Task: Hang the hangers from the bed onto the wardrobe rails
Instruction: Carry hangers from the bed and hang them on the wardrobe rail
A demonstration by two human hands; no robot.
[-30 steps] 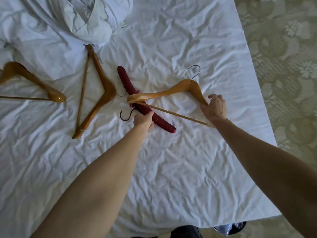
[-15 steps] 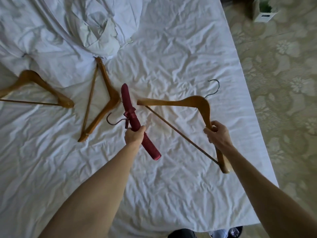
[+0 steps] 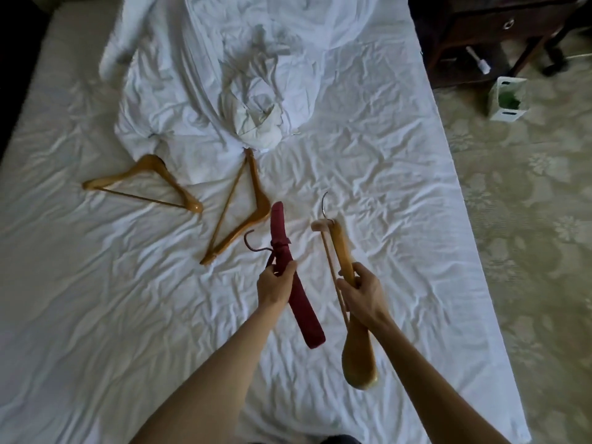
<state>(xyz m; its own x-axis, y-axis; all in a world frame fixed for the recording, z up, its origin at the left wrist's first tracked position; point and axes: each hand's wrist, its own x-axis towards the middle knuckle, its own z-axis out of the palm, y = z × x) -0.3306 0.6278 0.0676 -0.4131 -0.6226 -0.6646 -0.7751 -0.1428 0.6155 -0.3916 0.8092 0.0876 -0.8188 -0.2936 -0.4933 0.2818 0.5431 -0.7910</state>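
My left hand [image 3: 276, 286] grips a dark red padded hanger [image 3: 296, 293] near its middle, just below its hook, and holds it above the white bed sheet [image 3: 96, 315]. My right hand [image 3: 360, 291] grips a wooden hanger [image 3: 344, 251] by one arm, seen edge-on, its metal hook pointing away from me. Two more wooden hangers lie on the sheet further out: one [image 3: 144, 184] at the left, another [image 3: 238, 209] beside it with its top end tucked under crumpled bedding.
A heap of crumpled white bedding [image 3: 256, 100] covers the far middle of the bed. Patterned carpet [image 3: 528, 235] runs along the right side. A dark wooden nightstand [image 3: 493, 30] and a small white box [image 3: 507, 97] stand at the far right.
Both hands have lifted their hangers off the sheet and drawn them towards me. The wooden hanger has turned from lying flat to edge-on. My view has tilted up, showing more of the bed.
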